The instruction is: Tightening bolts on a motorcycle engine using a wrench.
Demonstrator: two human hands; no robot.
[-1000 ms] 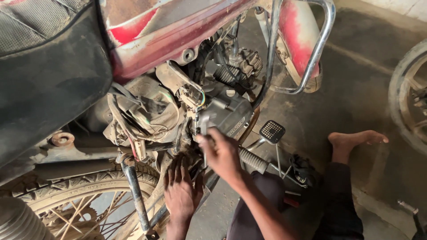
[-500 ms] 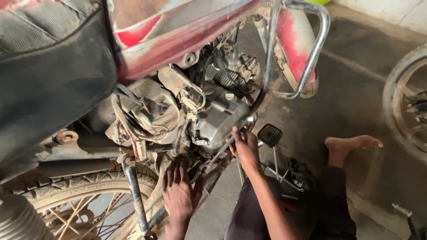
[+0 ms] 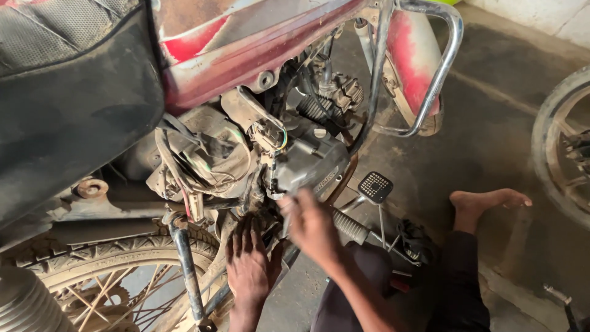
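Dusty concrete floor [image 3: 504, 123] under red motorcycle, seen from above. Engine case [image 3: 310, 163] sits mid-frame, below red tank, above footpeg [image 3: 351, 226]. Left hand [image 3: 249, 264] flat, fingers spread, pressed on greasy underside just below case. Right hand [image 3: 313, 224] blurred, at lower edge of case, touching it; whether it grips anything cannot tell. One brake pedal [image 3: 375, 186] right of case. One bare foot [image 3: 488, 201] on floor. Two wheels visible: spoked rear wheel [image 3: 104, 276] lower left, second wheel [image 3: 562, 144] at right edge.

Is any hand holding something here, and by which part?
Cannot be told. The left hand lies flat, fingers spread, against the underside of the engine; the right hand is blurred just below it.
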